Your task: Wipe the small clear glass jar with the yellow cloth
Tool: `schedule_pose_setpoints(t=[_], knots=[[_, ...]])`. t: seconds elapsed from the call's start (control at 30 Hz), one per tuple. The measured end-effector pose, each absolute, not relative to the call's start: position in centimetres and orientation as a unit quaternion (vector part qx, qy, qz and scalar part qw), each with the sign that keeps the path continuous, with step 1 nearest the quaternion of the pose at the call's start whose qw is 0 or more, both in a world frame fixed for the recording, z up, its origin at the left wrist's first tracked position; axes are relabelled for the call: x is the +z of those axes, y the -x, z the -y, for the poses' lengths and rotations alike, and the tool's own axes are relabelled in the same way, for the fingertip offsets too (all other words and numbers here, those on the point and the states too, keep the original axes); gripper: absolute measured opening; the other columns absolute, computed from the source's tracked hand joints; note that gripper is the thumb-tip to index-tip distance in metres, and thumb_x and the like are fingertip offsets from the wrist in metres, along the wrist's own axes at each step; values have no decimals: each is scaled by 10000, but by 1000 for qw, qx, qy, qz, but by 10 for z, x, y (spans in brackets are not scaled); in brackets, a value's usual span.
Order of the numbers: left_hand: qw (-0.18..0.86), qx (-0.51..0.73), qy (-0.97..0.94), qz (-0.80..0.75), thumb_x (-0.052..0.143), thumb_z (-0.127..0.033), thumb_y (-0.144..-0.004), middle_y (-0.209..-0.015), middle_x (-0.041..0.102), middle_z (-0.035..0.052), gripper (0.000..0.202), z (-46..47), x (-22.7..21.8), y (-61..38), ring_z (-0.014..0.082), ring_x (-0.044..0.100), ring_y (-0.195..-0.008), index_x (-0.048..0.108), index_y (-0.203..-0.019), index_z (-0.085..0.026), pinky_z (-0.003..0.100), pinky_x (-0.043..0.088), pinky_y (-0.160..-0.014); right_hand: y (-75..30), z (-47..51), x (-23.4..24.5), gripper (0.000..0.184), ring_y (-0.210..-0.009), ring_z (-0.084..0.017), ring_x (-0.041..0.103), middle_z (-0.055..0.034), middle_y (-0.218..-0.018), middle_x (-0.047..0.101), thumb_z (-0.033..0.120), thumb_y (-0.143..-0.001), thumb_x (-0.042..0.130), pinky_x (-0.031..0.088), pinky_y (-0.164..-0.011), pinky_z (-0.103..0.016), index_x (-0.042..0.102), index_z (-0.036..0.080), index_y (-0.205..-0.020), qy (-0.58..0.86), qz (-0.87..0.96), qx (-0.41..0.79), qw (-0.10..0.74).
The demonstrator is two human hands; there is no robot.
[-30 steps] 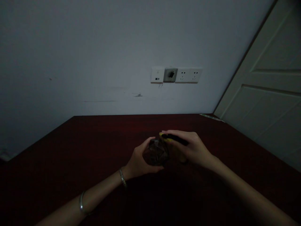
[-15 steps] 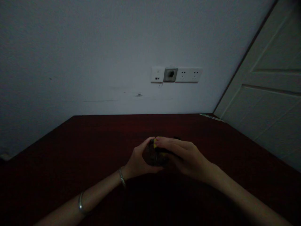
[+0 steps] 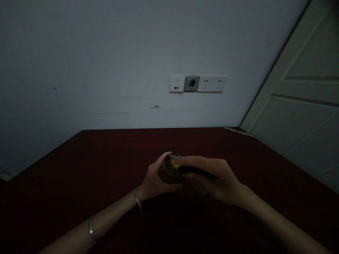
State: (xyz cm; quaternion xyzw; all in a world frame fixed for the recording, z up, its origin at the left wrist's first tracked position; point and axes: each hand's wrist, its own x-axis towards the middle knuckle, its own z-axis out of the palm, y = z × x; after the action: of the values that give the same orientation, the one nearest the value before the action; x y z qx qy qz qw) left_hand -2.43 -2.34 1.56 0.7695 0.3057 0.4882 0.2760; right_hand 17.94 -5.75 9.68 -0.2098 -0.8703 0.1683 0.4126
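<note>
My left hand [image 3: 156, 178] is curled round a clear, round container [image 3: 166, 173], thumb on the near side and fingers on the far side. It looks like a glass or jar, but the dark hides its exact shape. In my right hand [image 3: 215, 176] is a black and yellow object [image 3: 196, 171] with a long black part along the palm. Its yellow end lies at the container's right side, under my fingertips. Whether that end is inside the container or against it, I cannot tell.
A dark red tabletop [image 3: 111, 151] lies under both hands. Behind it rises a pale wall [image 3: 106, 53] with sockets [image 3: 212, 84] and a dark knob switch [image 3: 191, 83]. A panelled door [image 3: 302, 84] borders the right side. Two bracelets are on my left arm.
My right hand has tilted and drawn slightly right, showing more of the black and yellow object. My left hand has shifted slightly left with the container.
</note>
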Motion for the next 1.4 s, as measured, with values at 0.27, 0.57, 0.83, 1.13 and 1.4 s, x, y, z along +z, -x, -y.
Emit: schedule_pose_setpoints(t=[0.27, 0.57, 0.83, 1.13, 1.4], knots=[[339, 496, -754, -267, 838, -248, -525, -1227, 579, 138, 927, 26, 7, 20, 279, 589, -1100, 364, -1319, -187, 444, 493, -960, -185, 28, 73, 274, -946, -161, 680, 8, -1045, 714, 180, -820, 620, 569, -845, -299, 645, 269, -1079, 293, 776, 183, 527], [336, 519, -734, -280, 830, -242, -532, -1247, 570, 142, 901, 30, 14, 16, 285, 574, -1126, 375, -1307, -184, 439, 499, -958, -179, 39, 68, 387, -1115, -182, 598, -38, -1212, 634, 88, -842, 552, 497, -982, -367, 574, 241, -1197, 243, 807, 141, 520], [314, 532, -718, -320, 823, -259, -544, -1182, 618, 129, 868, 28, 14, 16, 263, 625, -1039, 391, -1293, -189, 404, 537, -901, -179, 45, 72, 489, -1216, -199, 514, -109, -1243, 600, 8, -848, 453, 480, -1001, -390, 459, 173, -1309, 145, 876, 35, 459], [391, 544, -687, -283, 780, -279, -613, -1148, 625, 120, 774, 16, 11, 18, 233, 644, -997, 392, -1276, -182, 358, 554, -864, -166, 63, 84, 362, -1201, -166, 524, -171, -1196, 616, 22, -881, 421, 493, -983, -335, 482, 81, -1233, 100, 914, 41, 391], [270, 498, -748, -347, 816, -270, -557, -1196, 608, 121, 825, 25, 23, 16, 268, 601, -1077, 412, -1270, -185, 416, 522, -918, -192, 43, 87, 469, -1221, -171, 506, -120, -1255, 586, -4, -861, 403, 460, -1020, -368, 445, 154, -1301, 202, 897, -47, 391]])
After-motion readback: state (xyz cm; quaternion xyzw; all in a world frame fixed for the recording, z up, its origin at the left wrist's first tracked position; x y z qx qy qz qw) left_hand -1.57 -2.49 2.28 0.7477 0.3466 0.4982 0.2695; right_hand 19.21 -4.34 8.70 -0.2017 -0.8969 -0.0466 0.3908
